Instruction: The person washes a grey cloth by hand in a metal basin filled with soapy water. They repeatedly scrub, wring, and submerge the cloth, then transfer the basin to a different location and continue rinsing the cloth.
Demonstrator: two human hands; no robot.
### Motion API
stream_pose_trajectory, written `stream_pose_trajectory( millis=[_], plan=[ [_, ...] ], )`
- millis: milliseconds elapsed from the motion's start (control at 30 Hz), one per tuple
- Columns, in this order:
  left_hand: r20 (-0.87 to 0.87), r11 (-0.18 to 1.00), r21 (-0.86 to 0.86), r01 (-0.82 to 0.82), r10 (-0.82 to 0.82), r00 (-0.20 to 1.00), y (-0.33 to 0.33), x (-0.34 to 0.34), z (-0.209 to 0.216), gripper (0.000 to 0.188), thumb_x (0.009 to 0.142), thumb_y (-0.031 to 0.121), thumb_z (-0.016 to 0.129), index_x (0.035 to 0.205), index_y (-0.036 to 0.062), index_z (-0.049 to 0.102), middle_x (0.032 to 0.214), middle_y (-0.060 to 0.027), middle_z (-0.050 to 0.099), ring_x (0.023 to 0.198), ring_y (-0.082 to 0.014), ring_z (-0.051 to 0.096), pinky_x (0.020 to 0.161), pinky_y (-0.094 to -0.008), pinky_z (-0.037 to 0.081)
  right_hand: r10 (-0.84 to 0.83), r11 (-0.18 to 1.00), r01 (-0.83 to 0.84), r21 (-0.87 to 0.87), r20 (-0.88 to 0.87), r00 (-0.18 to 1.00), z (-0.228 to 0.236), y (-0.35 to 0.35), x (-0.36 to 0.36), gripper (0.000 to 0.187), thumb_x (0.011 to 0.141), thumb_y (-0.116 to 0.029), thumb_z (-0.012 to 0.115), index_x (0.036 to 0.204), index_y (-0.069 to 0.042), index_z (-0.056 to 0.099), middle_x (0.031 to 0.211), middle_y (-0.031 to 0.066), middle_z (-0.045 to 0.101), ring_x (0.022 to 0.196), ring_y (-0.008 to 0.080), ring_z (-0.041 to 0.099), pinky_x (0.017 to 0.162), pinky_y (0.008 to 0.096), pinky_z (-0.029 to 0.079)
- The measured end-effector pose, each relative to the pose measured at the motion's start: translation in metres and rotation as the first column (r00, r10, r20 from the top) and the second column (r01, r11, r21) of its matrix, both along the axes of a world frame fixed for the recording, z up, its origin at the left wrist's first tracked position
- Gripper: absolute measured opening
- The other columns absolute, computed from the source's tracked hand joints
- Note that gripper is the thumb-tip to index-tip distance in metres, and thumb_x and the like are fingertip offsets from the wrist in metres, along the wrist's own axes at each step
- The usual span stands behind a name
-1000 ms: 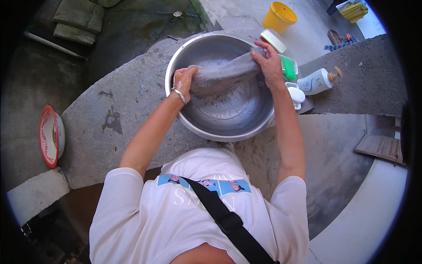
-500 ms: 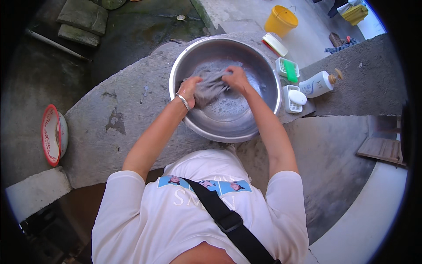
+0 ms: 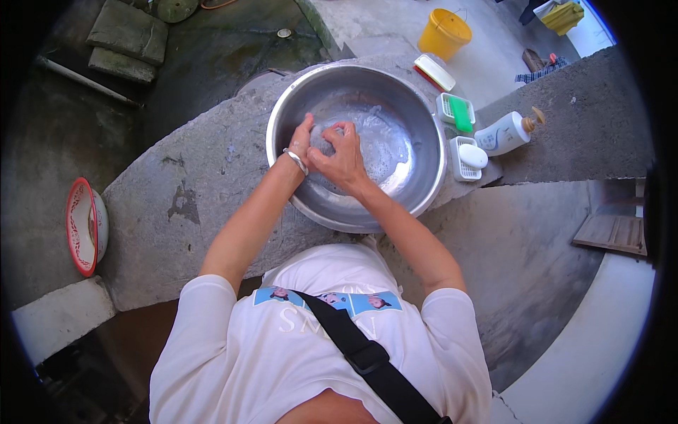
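Grey concrete table (image 3: 219,159) is the biggest thing in view, a long curved slab running round in front of the person. Next up, a metal basin (image 3: 424,177) sits on it, with some sudsy water in the bottom. Yellow bucket (image 3: 443,37) is on the floor past the far edge, and off to the left there's a red-rimmed bowl (image 3: 101,225) just beside the slab.

Cloth (image 3: 319,141) is grey, down inside the basin toward its left side, all bunched up and mostly covered by fingers. Right hand (image 3: 342,152) has its thumb and fingers curled around the bunch, so yeah, it's gripping it. Left hand (image 3: 301,141) is pressed up against the other side, but most of its fingers are hidden so I can't tell how firm its hold is.

Right of the basin: a white bottle (image 3: 500,134) with a tan pump, a white-and-red brush (image 3: 436,72), then two white dishes (image 3: 458,172), one with a green bar (image 3: 461,114), the other with a white soap (image 3: 473,156). Smallest is the silver bracelet (image 3: 296,163) on the left wrist.
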State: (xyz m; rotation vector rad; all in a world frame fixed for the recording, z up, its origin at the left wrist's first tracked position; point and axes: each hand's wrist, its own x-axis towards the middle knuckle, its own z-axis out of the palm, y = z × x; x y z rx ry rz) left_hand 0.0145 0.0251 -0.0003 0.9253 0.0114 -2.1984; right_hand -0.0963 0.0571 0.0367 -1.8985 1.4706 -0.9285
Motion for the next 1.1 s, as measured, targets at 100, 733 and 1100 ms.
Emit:
stream_pose_trajectory(
  millis=[100, 733, 1100],
  plan=[
    [-0.113, 0.975, -0.142, 0.17, -0.186, 0.976, -0.002, 0.012, -0.012, 0.061, 0.084, 0.058, 0.039, 0.116, 0.0071, 0.048, 0.113, -0.0131, 0.051, 0.103, -0.024, 0.05, 0.088, -0.0373, 0.042, 0.001, 0.995, 0.004, -0.095, 0.054, 0.999, 0.044, 0.025, 0.012, 0.023, 0.063, -0.024, 0.066, 0.071, -0.004, 0.061, 0.102, 0.0177, 0.048, 0.094, 0.0338, 0.048, 0.083, 0.0408, 0.039],
    [0.287, 0.983, 0.003, -0.186, 0.178, 0.941, -0.003, -0.003, 0.017, 0.056, 0.088, 0.044, 0.037, 0.129, 0.0059, 0.032, 0.131, -0.0148, 0.037, 0.121, -0.0328, 0.036, 0.097, -0.0587, 0.023, -0.17, 0.964, 0.266, 0.033, -0.692, 0.701, -0.03, -0.082, -0.053, 0.045, 0.081, -0.05, 0.049, 0.116, -0.022, 0.05, 0.118, 0.0135, 0.04, 0.109, 0.0371, 0.037, 0.076, 0.0542, 0.041],
    [-0.1, 0.998, 0.054, 0.027, -0.022, 0.995, -0.008, 0.006, -0.017, 0.059, 0.085, 0.057, 0.038, 0.118, 0.0089, 0.045, 0.114, -0.0129, 0.05, 0.104, -0.0269, 0.05, 0.091, -0.0426, 0.039, -0.01, 0.999, 0.008, 0.034, 0.059, 0.998, -0.026, -0.01, 0.001, 0.031, 0.07, -0.032, 0.061, 0.086, -0.006, 0.057, 0.096, 0.0222, 0.049, 0.09, 0.0397, 0.051, 0.074, 0.0431, 0.044]
  ],
)
